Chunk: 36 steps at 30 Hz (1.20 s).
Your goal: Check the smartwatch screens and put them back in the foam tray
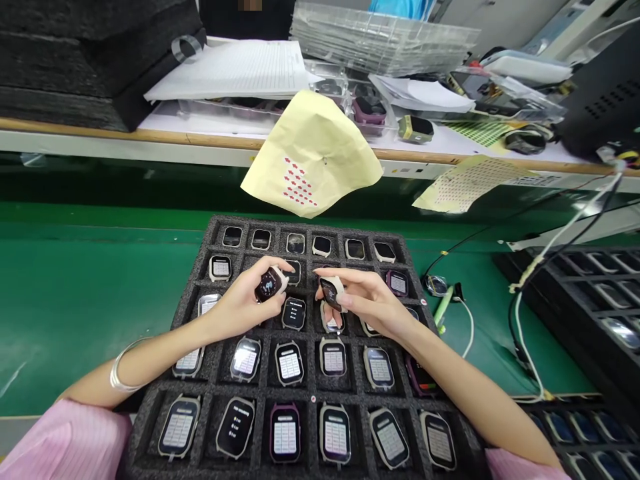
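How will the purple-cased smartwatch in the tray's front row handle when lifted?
The purple-cased smartwatch is probably light and stiff, being small and compact. Its glossy screen may be slippery, so grip the edges. In its foam tray pocket it seems unlikely to tip or roll.

Disappearing behind the left hand (240, 300) and right hand (370, 303): parts of two held smartwatches (269, 285) and the middle compartments of a foam tray (215, 393). Running past the lower edge: that tray's front corners. Getting cut off at the right edge: a second black tray (590, 293). Blurring into illegibility: the tiny lettering on the watch screens (290, 365).
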Motion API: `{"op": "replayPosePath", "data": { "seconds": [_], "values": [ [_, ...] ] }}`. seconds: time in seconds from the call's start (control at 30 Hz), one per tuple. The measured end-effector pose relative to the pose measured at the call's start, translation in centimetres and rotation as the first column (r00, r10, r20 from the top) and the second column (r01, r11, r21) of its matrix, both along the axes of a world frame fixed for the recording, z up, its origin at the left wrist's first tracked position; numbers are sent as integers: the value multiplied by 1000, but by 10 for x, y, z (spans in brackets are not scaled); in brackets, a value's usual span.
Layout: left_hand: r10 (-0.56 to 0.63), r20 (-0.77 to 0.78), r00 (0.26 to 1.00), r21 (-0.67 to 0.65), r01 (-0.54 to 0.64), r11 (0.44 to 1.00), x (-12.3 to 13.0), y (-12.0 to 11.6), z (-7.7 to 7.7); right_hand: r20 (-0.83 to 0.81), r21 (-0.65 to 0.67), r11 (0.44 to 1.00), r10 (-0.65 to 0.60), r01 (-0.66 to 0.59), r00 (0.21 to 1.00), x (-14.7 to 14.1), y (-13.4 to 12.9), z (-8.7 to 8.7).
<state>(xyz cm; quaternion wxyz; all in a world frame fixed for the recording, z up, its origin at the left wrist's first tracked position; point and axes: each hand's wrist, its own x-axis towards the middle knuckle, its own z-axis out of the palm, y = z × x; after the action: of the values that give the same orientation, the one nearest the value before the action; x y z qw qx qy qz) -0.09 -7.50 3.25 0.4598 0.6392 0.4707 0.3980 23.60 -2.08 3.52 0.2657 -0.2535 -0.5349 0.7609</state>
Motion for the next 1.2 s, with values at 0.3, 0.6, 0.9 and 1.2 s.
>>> {"op": "replayPosePath", "data": {
  "seconds": [0.3, 0.6, 0.9, 1.2],
  "values": [
    [6, 37, 999, -58, -4, 998, 1, 1, -1, -24, -31, 999, 30, -31, 999, 0, -1, 1],
    [68, 514, 855, -401, 170, 900, 7, 6, 2, -51, -221, 973, 62, -71, 997, -2, 3, 1],
    [103, 564, 819, -433, 187, 882, 6, 5, -5, 36, -169, 986, 2, 4, 999, -4, -1, 0],
    [39, 517, 855, -395, 198, 897, 7, 5, -4, 49, -53, 998, -39, 41, 998, -3, -9, -1]
  ]
}}
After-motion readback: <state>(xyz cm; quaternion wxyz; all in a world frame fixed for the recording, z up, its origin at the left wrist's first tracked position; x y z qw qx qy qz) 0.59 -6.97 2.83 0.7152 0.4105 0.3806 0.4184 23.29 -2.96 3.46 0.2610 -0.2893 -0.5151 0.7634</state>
